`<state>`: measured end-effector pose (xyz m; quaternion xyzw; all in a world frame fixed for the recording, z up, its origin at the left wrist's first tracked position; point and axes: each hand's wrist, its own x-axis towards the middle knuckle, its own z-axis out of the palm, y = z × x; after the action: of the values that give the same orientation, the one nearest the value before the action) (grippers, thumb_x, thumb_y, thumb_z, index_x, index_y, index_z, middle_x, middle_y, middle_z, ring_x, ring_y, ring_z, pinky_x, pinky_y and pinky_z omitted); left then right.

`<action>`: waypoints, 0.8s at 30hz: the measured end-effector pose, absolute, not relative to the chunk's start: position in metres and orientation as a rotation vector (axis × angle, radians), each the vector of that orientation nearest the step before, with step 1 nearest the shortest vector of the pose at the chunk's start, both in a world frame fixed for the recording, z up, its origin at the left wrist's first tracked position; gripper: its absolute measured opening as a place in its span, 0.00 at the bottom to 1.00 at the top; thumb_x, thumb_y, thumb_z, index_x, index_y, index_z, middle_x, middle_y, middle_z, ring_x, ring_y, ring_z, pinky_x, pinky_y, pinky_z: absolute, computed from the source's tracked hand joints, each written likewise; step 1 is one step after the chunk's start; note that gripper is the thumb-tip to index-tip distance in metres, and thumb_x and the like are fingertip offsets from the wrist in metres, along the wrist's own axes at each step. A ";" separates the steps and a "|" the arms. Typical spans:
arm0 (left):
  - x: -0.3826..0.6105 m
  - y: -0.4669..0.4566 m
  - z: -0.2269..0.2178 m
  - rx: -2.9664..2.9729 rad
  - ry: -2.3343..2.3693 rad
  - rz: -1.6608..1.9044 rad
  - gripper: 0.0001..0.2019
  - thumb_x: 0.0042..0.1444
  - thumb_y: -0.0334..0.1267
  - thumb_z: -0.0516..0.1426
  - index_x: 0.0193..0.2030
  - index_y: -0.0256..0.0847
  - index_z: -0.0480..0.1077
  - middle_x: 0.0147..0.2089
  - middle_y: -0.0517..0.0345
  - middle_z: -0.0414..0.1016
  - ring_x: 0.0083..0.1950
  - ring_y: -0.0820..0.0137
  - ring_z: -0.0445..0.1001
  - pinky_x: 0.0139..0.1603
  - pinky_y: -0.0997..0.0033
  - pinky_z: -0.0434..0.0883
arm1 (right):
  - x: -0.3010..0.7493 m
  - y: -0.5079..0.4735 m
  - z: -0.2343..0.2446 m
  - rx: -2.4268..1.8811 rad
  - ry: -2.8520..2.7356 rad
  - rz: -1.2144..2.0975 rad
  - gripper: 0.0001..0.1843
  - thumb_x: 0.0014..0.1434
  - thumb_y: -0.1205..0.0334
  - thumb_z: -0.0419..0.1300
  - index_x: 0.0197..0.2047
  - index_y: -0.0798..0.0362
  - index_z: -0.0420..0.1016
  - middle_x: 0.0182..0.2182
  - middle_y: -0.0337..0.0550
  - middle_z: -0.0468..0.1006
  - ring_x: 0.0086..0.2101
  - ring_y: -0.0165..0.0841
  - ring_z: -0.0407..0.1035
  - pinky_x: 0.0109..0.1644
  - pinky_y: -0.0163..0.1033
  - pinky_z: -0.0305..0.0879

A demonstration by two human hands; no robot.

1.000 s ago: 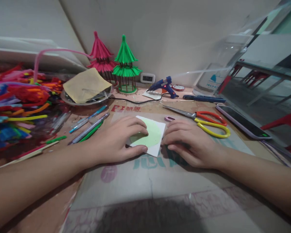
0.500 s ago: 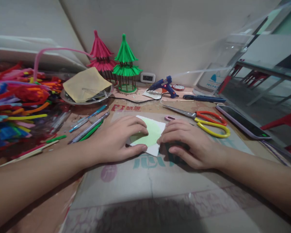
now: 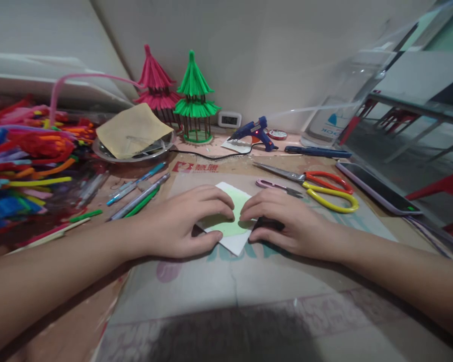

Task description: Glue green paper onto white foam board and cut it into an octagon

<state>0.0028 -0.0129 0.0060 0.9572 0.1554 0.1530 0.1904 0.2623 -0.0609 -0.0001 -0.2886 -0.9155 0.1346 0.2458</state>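
Observation:
A small white card [image 3: 235, 247] with a pale green shape on its face lies on the cardboard sheet [image 3: 226, 286], a corner pointing toward me. My left hand [image 3: 184, 221] holds it from the left, its curved fingers over the green part and its thumb at the lower left edge. From the right, my right hand [image 3: 290, 223] holds it too, fingertips on the green and thumb by the right edge. The hands partly cover the card. Just beyond my right hand lie small pink-handled snips [image 3: 266, 184] and scissors [image 3: 326, 193] with red and yellow handles.
Behind stand a green pagoda model [image 3: 194, 100], a pink one [image 3: 154, 80], a small clock [image 3: 229, 119] and a blue glue gun [image 3: 254, 131]. Pens [image 3: 139, 196] and colourful pipe cleaners [image 3: 26, 156] lie left. A utility knife [image 3: 317, 151] and a phone [image 3: 377, 188] lie right.
The card has turned slightly and come a little closer to me. My right fingers have moved left onto the green part, and more of the snips now shows.

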 end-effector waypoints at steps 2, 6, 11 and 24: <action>0.003 -0.013 0.007 2.674 0.406 0.418 0.14 0.58 0.35 0.58 0.52 0.41 0.71 0.55 0.49 0.72 0.58 0.60 0.70 0.61 0.60 0.67 | 0.260 -0.063 0.001 -0.804 -2.500 0.426 0.10 0.65 0.59 0.63 0.47 0.55 0.76 0.45 0.50 0.77 0.47 0.37 0.70 0.54 0.43 0.66; 0.003 -0.013 0.007 2.660 0.421 0.415 0.14 0.57 0.34 0.58 0.51 0.42 0.71 0.55 0.49 0.72 0.58 0.59 0.71 0.60 0.59 0.68 | 0.255 -0.062 0.002 -0.869 -2.446 0.500 0.06 0.63 0.62 0.65 0.43 0.54 0.78 0.43 0.47 0.76 0.46 0.35 0.69 0.52 0.41 0.66; 0.004 -0.014 0.008 2.657 0.433 0.420 0.14 0.57 0.34 0.58 0.50 0.42 0.72 0.54 0.50 0.72 0.57 0.59 0.71 0.60 0.59 0.68 | 0.254 -0.060 0.000 -0.850 -2.431 0.467 0.03 0.64 0.64 0.64 0.40 0.53 0.78 0.40 0.45 0.75 0.43 0.34 0.69 0.50 0.40 0.66; 0.010 -0.017 0.008 2.661 0.577 0.386 0.11 0.62 0.45 0.58 0.48 0.43 0.72 0.52 0.52 0.73 0.55 0.60 0.72 0.56 0.60 0.68 | 0.250 -0.060 -0.003 -0.838 -2.447 0.346 0.06 0.67 0.64 0.59 0.38 0.54 0.76 0.37 0.47 0.77 0.40 0.36 0.70 0.47 0.43 0.66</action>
<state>0.0100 -0.0173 0.0081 0.9491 0.2057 0.1378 0.1945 0.2501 -0.0600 -0.0029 -0.3097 -0.9047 0.1279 0.2629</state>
